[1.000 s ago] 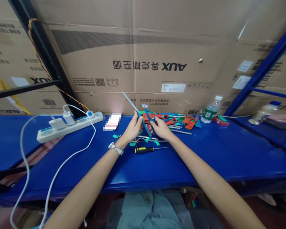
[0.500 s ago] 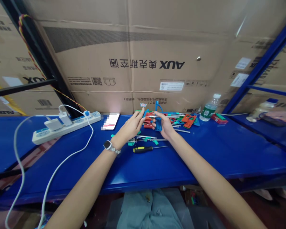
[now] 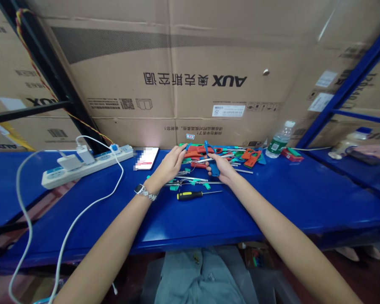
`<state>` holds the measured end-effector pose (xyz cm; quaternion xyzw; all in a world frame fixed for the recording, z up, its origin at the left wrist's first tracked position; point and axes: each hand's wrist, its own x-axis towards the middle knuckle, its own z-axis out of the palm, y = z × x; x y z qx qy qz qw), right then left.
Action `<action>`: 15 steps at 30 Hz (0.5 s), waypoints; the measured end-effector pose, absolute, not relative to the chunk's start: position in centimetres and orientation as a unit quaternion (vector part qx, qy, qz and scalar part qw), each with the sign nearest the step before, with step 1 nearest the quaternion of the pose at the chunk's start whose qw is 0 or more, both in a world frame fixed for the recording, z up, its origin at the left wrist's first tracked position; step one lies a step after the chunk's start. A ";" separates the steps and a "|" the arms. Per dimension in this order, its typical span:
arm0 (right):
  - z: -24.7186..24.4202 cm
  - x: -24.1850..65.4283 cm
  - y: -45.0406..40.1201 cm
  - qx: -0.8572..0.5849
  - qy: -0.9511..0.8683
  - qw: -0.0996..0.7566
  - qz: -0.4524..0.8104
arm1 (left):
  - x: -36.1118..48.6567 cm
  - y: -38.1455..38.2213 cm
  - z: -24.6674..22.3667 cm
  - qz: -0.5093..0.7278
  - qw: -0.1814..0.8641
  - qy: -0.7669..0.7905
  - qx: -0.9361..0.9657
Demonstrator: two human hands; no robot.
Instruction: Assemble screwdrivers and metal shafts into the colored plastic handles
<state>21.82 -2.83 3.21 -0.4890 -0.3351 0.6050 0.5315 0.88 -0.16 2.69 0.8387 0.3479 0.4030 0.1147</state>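
Note:
My right hand [image 3: 222, 167] is wrapped around a blue plastic handle [image 3: 214, 169], with a looped blue end sticking up above the fingers. A thin metal tube [image 3: 205, 160] points left from the same hand. At the left, my left hand [image 3: 171, 164] has its fingers together around a small blue plastic piece [image 3: 188, 146], mostly hidden. Behind both hands lies a pile of red plastic handles [image 3: 196, 150] and metal tubes. Closer to me are metal rods with green plastic ends [image 3: 174, 187] and thin wires, then a black and yellow screwdriver [image 3: 190, 195].
A phone [image 3: 148, 158] and a white power strip [image 3: 91, 165] with trailing cables lie left on the blue table [image 3: 193, 223]. Orange plastic pieces [image 3: 252, 157], a water bottle [image 3: 279, 141] and a small red box [image 3: 291, 155] are at the right. Cardboard [image 3: 120, 80] stands behind.
My hands have moved apart: the left went a little left, the right slightly right and down with the blue handle. The view has shifted slightly.

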 end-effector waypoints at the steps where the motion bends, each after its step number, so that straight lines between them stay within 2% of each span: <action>1: 3.2 21.8 -2.9 -0.498 -0.344 0.524 0.600 | 0.8 -0.1 2.7 0.415 0.115 0.343 0.835; 9: 2.6 22.0 -2.7 -0.531 -0.371 0.503 0.572 | 0.5 0.9 2.8 0.519 0.092 0.351 0.774; 15: 3.0 23.1 -3.2 -0.550 -0.422 0.426 0.581 | 0.3 0.4 2.6 0.416 0.109 0.338 0.837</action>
